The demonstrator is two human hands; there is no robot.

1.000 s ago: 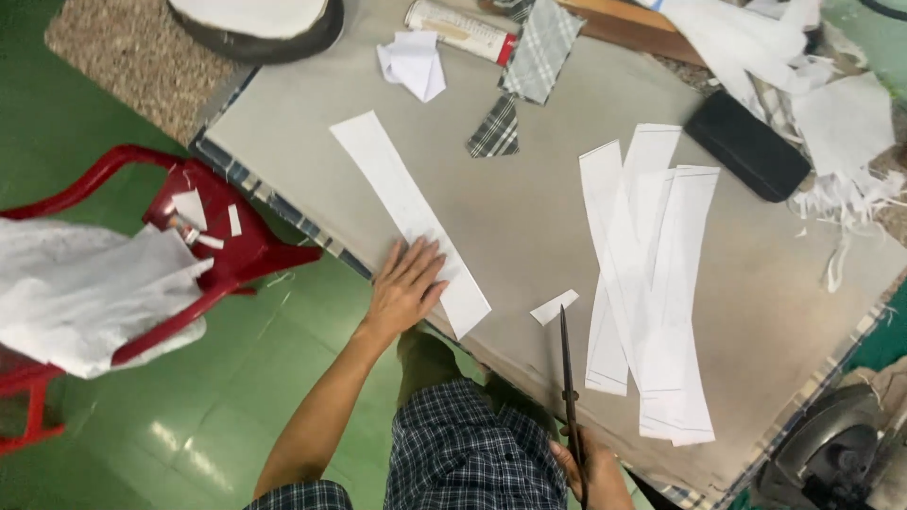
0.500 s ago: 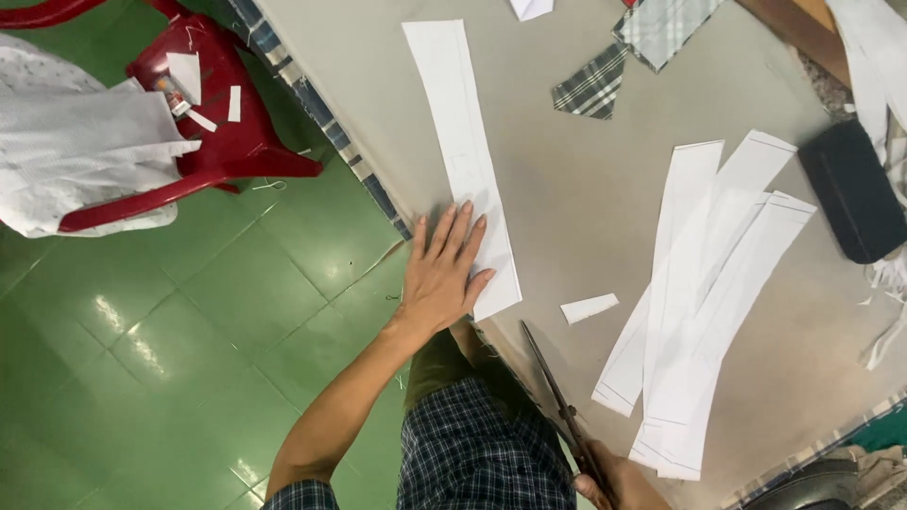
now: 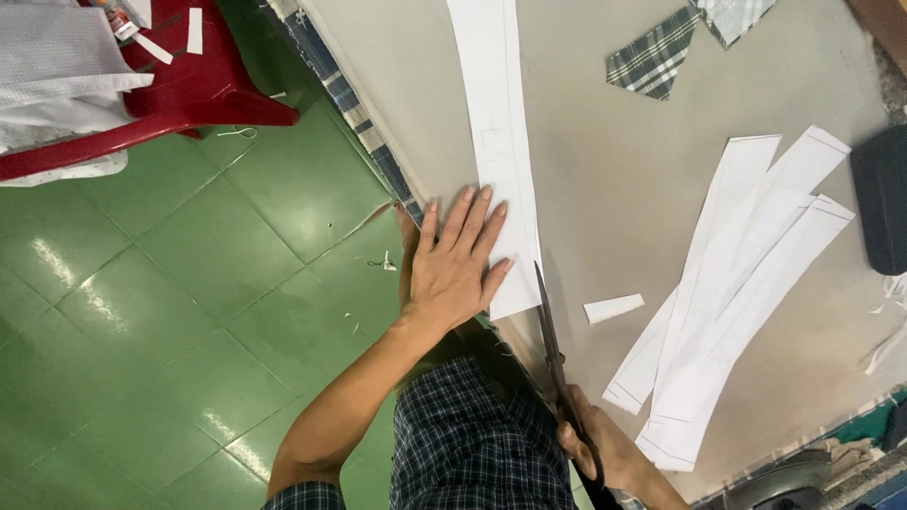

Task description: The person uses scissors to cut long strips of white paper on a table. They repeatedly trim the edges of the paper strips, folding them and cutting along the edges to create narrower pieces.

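Left hand (image 3: 453, 260) spread wide and flat, pinning the near end of a long white paper strip (image 3: 496, 132) at the table (image 3: 605, 189) edge. Right hand (image 3: 600, 449) grips dark scissors (image 3: 553, 345), blade tip touching the strip's near right corner; cut strips (image 3: 737, 293) stacked to the right

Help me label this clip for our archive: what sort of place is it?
Probably a tailoring or garment-cutting workshop. The left hand presses a long white strip flat on a big cutting table, the right hand holds large scissors, and plaid fabric scraps lie beside stacked white strips.
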